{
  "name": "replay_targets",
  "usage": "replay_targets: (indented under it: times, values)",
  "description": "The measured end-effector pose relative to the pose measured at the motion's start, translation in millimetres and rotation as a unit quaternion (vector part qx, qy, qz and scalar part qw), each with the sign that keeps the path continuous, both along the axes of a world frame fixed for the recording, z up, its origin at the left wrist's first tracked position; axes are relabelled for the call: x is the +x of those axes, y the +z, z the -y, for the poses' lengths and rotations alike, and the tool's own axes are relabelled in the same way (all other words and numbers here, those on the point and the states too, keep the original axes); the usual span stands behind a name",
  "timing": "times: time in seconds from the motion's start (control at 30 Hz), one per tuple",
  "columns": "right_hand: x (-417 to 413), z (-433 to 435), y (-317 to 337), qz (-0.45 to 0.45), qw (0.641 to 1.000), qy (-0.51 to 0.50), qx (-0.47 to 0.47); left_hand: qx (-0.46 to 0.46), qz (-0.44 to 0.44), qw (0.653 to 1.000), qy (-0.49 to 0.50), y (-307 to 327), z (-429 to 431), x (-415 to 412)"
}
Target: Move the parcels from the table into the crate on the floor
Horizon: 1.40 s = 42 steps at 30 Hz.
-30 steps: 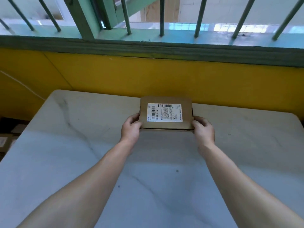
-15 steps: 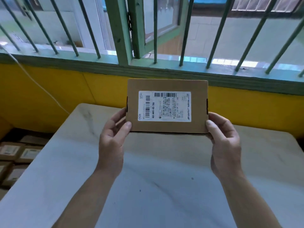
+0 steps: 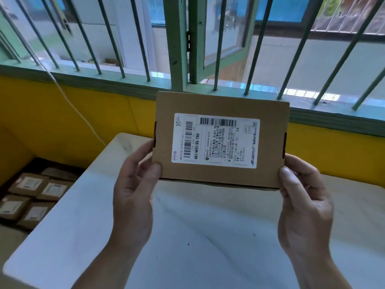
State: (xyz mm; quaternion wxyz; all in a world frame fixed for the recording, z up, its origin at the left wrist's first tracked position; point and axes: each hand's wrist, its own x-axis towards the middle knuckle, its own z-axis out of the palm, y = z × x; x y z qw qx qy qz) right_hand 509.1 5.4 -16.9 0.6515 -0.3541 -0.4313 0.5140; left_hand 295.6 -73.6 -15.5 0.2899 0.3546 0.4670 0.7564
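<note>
A flat brown cardboard parcel (image 3: 220, 105) with a white barcode label is held up in the air above the white marble-look table (image 3: 198, 236), its label facing me. My left hand (image 3: 133, 197) grips its lower left corner, thumb on the front. My right hand (image 3: 302, 203) grips its lower right corner the same way. On the floor at the far left lies the crate (image 3: 27, 165), dark-walled, with several labelled brown parcels (image 3: 31, 197) packed inside. Only part of the crate shows.
A yellow wall (image 3: 62, 122) runs behind the table under a green window sill with slanted bars (image 3: 137, 38). A white cable (image 3: 83, 119) hangs down the wall towards the table's back left corner. The table's left edge borders the crate.
Both hands lifted the parcel off the table and tilted it upright towards me. My view shifted left and came closer, so the crate on the floor now shows.
</note>
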Motion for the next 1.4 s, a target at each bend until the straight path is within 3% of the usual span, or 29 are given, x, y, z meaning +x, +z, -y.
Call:
replay_targets:
  times: [0.17,0.43,0.97,1.13,1.4]
  values:
    - [-29,0,-30,0.032,0.996,0.054,-0.067,-0.089,-0.018,0.995,0.051,-16,28,-18]
    - [-135,44,-72,0.119,0.956,0.219,-0.151,-0.214,0.076,0.955,0.192,-58,124,-95]
    - [-442,256,-111,0.251,0.876,0.388,-0.138,-0.251,0.162,0.881,0.366,-112,386,-338]
    - [-517,274,-119,0.271,0.863,0.408,-0.122,-0.260,0.170,0.872,0.379,-125,408,-404]
    - [-655,255,-164,0.289,0.873,0.368,-0.137,-0.287,0.144,0.877,0.359,-153,382,-551]
